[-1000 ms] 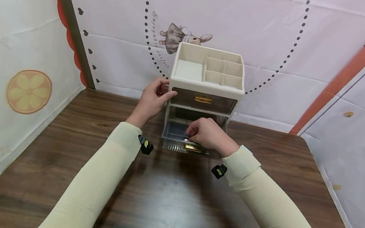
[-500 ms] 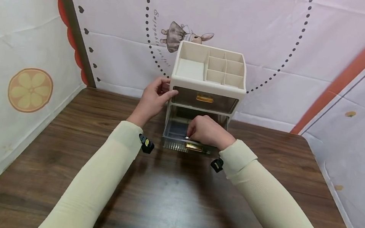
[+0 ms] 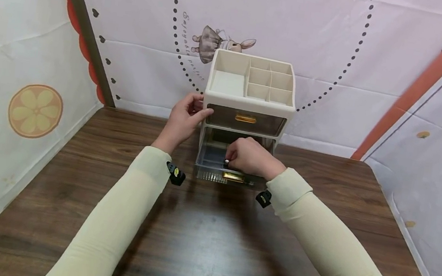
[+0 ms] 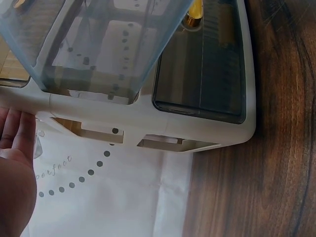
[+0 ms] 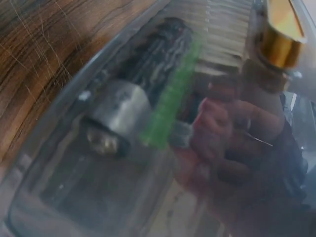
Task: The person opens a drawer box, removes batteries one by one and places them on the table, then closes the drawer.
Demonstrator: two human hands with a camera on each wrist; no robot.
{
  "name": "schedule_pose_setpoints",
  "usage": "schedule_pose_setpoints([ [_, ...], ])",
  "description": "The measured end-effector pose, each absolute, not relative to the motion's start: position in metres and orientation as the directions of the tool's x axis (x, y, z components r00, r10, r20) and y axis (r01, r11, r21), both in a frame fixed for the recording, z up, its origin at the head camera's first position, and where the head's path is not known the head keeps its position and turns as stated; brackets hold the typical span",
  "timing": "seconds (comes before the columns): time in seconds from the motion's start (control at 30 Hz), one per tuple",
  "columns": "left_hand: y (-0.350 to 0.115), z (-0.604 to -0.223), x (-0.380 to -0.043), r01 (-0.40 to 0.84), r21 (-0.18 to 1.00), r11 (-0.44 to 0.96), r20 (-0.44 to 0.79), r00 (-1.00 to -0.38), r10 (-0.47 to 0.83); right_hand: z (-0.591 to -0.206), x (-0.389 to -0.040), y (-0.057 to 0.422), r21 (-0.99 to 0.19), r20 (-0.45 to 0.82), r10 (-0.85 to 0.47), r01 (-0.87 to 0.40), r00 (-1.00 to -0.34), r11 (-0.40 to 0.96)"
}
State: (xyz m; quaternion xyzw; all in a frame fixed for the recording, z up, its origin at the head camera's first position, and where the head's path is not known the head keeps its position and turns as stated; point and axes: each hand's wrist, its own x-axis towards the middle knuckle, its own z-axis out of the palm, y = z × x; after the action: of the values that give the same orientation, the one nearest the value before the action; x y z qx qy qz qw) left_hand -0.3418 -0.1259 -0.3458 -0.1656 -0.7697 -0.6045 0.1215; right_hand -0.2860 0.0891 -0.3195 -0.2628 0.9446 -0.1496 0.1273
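Note:
A cream drawer organizer (image 3: 248,105) stands at the back of the table. My left hand (image 3: 181,119) grips its left side, thumb at the front corner and fingers along the side wall. The clear drawer (image 3: 210,161) below the upper one is pulled out. My right hand (image 3: 249,155) reaches into it from above, pinching a small silver-tipped thing (image 3: 226,162) mostly hidden by the fingers. Through the drawer wall, the blurred right wrist view shows a black ribbed cylinder (image 5: 158,52) with a silver end (image 5: 121,111) and a green strip (image 5: 173,98) close to the fingertips.
The upper drawer (image 3: 223,117) is closed, as is the dark bottom drawer (image 4: 200,74) in the left wrist view. Open compartments (image 3: 228,83) form the organizer's top. Wood-grain table (image 3: 199,242) lies in front, and printed cloth (image 3: 136,15) hangs behind and at both sides.
My right hand has shifted slightly up and left inside the drawer, and the silver thing at its fingertips has risen a little. The left hand keeps its hold.

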Motion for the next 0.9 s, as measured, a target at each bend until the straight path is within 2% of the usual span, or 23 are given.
schedule_pose_setpoints([
  [0.53, -0.127, -0.343, -0.341, 0.428, 0.862, 0.27, 0.412, -0.904, 0.116, -0.295, -0.269, 0.117, -0.435, 0.038, -0.491, -0.456, -0.871, 0.776],
  [0.9, -0.127, -0.343, -0.341, 0.538, 0.747, 0.392, 0.501, -0.842, 0.199, -0.293, -0.253, 0.136, -0.498, 0.044, -0.433, -0.395, -0.9, 0.772],
])
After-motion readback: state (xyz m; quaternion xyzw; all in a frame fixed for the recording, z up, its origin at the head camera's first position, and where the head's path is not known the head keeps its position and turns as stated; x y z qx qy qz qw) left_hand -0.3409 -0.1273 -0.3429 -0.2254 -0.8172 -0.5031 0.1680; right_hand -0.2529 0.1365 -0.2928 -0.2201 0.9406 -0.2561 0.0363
